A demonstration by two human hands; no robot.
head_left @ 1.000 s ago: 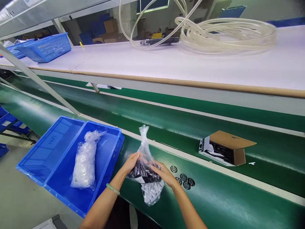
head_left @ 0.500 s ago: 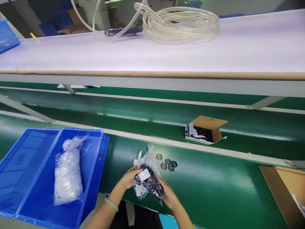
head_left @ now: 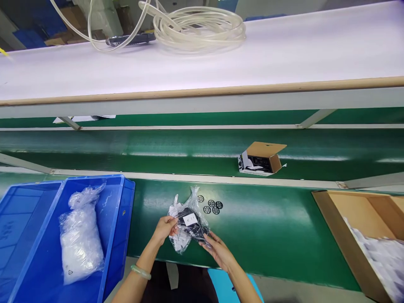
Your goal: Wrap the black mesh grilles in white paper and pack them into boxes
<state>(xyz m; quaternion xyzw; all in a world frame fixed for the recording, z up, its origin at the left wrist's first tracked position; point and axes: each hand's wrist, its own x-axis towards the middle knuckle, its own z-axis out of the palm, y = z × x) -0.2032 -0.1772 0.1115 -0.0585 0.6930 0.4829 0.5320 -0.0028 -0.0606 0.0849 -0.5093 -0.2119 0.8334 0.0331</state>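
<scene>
A clear plastic bag [head_left: 188, 223] with dark parts and small white labels inside lies on the green surface near its front edge. My left hand [head_left: 164, 229] pinches the bag's left side. My right hand [head_left: 217, 251] holds its lower right side with curled fingers. Several small black round parts [head_left: 211, 205] lie on the green surface just behind the bag.
A blue bin [head_left: 115, 227] on the left holds a clear bag of pale parts [head_left: 81, 235]. An open small carton [head_left: 261, 158] sits on the conveyor behind. A large cardboard box [head_left: 336, 227] stands at the right. Coiled clear hose [head_left: 195, 25] lies on the white shelf.
The view swung to the right, bringing the cardboard box into sight. The bag went from held upright to lying lower and flatter on the green surface, both hands still on it.
</scene>
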